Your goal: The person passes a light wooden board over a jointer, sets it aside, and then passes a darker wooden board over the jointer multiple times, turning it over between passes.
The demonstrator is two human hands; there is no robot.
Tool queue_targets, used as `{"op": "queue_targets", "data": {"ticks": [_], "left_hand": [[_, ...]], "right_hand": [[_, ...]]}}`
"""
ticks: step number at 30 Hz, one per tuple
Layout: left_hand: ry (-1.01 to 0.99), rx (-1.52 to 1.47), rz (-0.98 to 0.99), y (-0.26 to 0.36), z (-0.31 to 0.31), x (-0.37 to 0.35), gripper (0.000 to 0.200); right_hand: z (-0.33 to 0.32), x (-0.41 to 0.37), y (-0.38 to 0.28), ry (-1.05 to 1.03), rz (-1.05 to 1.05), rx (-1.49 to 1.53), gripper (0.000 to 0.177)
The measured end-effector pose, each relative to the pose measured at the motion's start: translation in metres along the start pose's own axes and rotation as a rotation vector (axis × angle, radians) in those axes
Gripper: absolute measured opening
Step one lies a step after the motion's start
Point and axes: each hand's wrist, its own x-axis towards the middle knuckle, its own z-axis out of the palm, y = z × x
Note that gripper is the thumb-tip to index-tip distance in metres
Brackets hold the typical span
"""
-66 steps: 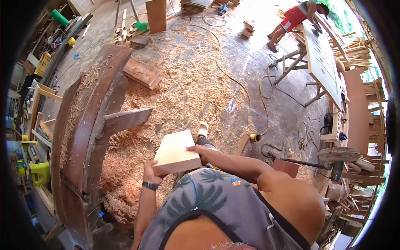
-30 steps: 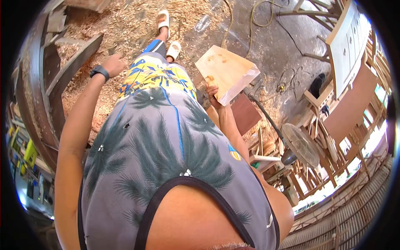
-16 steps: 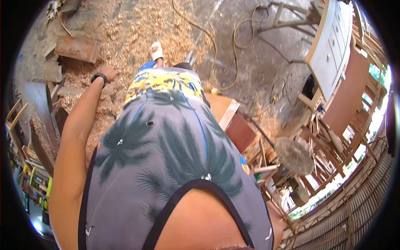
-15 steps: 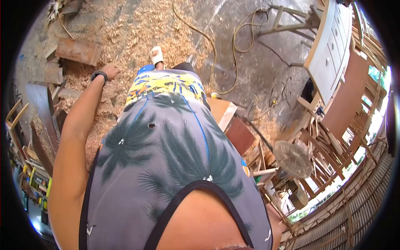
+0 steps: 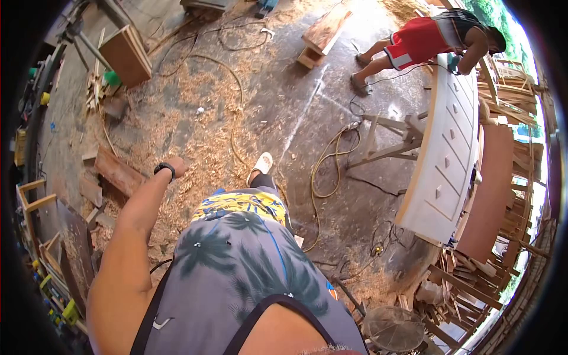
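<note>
View vs earlier: the camera looks farther out over the floor now; the co-worker is back in frame, and the white panel (image 5: 441,160) shows nearly whole instead of cut off at the top.
Wooden block: held up in plain view earlier, now almost all hidden behind the torso; one small pale corner (image 5: 298,241) seems to be it, by the right hip, left of the white panel's near end. Light and flat there, grain and marks too small to tell.
Left hand (image 5: 176,166): empty, dark wristband on, out over the shavings (image 5: 204,139), well left of the white panel; finger spread too small to tell.
Right hand: out of view, hidden (so can't tell wide, narrow or holding).
White panel look: long, pale, grooved, row of small raised diamonds, up on trestles (image 5: 393,139).
Co-worker (image 5: 423,41): red shorts, bent over the white panel's far end, hand on a teal tool (image 5: 454,63).
Hose (image 5: 319,177): yellowish, looped on the floor, left of the white panel.
Reddish board (image 5: 491,189): just right of the white panel.
Fan (image 5: 393,329): below the white panel's near end, round guard.
</note>
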Motion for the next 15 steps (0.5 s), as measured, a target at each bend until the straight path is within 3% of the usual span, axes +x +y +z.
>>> {"op": "queue_targets", "data": {"ticks": [2,5,8,11,15], "left_hand": [[-0.007,0.145,0.112,0.040,-0.021,-0.002,0.046],[0.078,0.026,0.286,0.076,-0.030,0.035,0.050],[0.133,-0.020,0.365,0.134,-0.080,0.034,0.051],[0.069,-0.060,0.367,0.176,-0.138,0.026,0.051],[0.119,-0.031,0.314,0.176,-0.182,0.084,0.050]], "right_hand": [[0.031,-0.004,-0.036,-0.017,-0.022,-0.034,0.077],[0.086,-0.002,-0.086,-0.051,-0.054,-0.095,0.077],[0.143,0.010,-0.133,-0.083,-0.070,-0.152,0.076],[0.192,0.021,-0.168,-0.099,-0.096,-0.179,0.076],[0.268,0.029,-0.217,-0.101,-0.121,-0.205,0.075]]}}
